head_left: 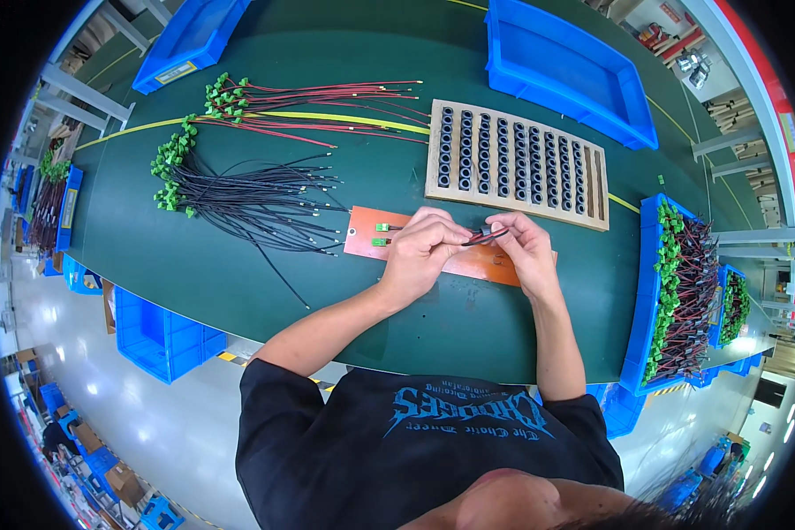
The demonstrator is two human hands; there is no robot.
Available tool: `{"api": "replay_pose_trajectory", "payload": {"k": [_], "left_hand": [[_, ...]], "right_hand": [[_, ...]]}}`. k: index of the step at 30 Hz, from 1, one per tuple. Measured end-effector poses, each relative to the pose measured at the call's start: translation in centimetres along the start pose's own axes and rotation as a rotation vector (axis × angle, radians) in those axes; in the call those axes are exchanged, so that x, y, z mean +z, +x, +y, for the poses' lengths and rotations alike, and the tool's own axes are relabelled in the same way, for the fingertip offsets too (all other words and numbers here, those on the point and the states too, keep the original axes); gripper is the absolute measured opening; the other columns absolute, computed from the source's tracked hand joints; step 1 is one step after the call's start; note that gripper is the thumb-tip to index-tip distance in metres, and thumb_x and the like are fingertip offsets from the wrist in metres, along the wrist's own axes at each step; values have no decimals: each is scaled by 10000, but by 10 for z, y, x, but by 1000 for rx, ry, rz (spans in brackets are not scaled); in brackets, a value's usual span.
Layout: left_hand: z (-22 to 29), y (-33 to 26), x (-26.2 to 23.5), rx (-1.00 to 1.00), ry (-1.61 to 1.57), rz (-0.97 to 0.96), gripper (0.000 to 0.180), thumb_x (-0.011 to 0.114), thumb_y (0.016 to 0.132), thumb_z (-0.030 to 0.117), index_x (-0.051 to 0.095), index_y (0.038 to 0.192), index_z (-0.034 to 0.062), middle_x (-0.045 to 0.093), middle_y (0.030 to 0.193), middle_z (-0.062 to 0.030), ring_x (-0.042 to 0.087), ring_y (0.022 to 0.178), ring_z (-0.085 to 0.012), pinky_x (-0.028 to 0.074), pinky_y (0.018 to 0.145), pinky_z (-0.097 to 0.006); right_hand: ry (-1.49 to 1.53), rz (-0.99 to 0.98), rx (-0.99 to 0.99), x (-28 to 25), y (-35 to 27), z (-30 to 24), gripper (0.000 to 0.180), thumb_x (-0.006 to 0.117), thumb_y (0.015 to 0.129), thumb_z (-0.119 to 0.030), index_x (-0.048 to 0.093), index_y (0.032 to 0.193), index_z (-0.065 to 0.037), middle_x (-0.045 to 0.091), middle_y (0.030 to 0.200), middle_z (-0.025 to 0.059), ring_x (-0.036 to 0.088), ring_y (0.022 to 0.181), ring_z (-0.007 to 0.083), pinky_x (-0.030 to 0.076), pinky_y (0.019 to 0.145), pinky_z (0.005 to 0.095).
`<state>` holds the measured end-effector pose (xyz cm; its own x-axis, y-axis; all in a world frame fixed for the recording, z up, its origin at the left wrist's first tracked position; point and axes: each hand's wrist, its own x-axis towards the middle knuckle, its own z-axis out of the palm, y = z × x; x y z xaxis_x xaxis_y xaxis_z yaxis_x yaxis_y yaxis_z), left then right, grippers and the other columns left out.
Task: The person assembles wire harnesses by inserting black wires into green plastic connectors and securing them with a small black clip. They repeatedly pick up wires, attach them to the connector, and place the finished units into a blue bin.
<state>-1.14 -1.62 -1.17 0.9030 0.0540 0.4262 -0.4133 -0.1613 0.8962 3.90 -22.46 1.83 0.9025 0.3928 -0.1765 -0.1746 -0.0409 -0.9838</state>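
Here we are over the orange board point(481, 268), in the middle of the green table point(181, 269), and both hands are busy. The left hand point(420, 247) is closed into a pinch, thumb and fingertips together on the red and black wires point(480, 237). The right hand point(527, 252) comes in from the other side, its thumb and forefinger nipped onto the same short stretch — whether they grip wire alone or also the small dark piece point(485, 230) there, I can't tell.

The step looks like fitting that dark piece to the wires, much like the black rings standing in the wooden tray point(455, 155) just beyond. To do it well, I'd say keep the left pinch close behind the work, hold red and black side by side without a twist, and let the right fingertips guide gently rather than tug.

As for direction — the held stretch lies above the board, its long axis running left to right from hand to hand, tipped slightly away from the person at the right. Over on the board's left end, two green connectors point(381, 228) sit with their leads pointing right, under the left hand; whether those are the pinched wires stays hidden.
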Motion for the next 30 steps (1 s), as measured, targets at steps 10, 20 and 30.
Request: {"api": "replay_pose_trajectory", "payload": {"k": [10,20,30], "left_hand": [[2,3,2,-193,-125,-14,74,700,859,-95,687,881,-25,718,982,-113,682,921,-179,551,815,-305],[-3,3,1,-384,-360,35,71,684,938,-76,654,986,-33,693,1031,-104,685,965,-156,569,910,-299],[3,5,0,-412,-326,-3,87,688,946,-57,638,1010,-28,678,1011,-82,685,981,-149,569,916,-291]], "right_hand": [[-22,-6,2,-2,-3,2,274,686,989,-58,572,1229,6,724,1009,50,625,888,75,493,799,222],[30,-2,-65,-2,-1,-2,270,665,996,-44,598,1250,19,715,1106,73,664,990,105,517,894,245],[76,-32,-119,-6,-2,7,238,643,998,-3,605,1229,39,697,1181,121,691,1034,164,563,934,301]]}}
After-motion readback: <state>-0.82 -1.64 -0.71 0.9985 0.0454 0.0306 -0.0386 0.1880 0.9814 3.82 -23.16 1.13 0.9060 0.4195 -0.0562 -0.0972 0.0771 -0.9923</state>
